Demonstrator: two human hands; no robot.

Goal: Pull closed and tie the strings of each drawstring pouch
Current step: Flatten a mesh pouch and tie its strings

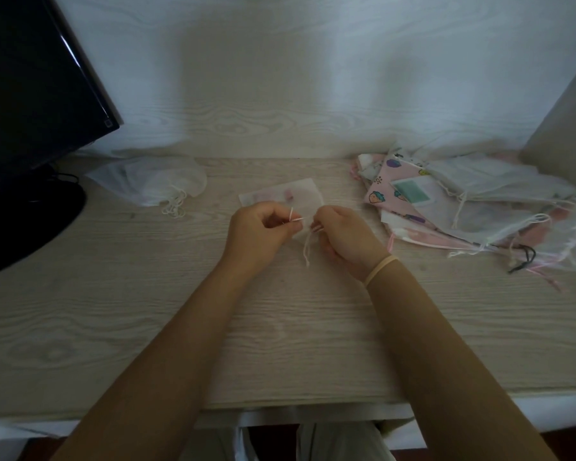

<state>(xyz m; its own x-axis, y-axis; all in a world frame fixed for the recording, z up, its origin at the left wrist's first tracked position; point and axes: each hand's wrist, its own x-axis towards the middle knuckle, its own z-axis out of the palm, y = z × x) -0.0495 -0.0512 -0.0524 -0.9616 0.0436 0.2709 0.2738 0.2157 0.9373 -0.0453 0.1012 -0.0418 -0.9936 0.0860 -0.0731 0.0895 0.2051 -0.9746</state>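
Observation:
A small sheer white pouch (281,194) lies flat on the wooden desk (147,311), just beyond my hands. My left hand (258,234) pinches a thin loop of its drawstring (293,218) between thumb and fingers. My right hand (341,236) pinches the other part of the string near the pouch's mouth, and two loose string ends (307,251) hang down onto the desk between my hands. The pouch's mouth is hidden behind my fingers.
A heap of pouches (463,201), pink printed and sheer white, with trailing strings lies at the right. Sheer white pouches (150,184) with a coiled string lie at the left. A black monitor (30,94) on its stand fills the far left. A wall stands close behind.

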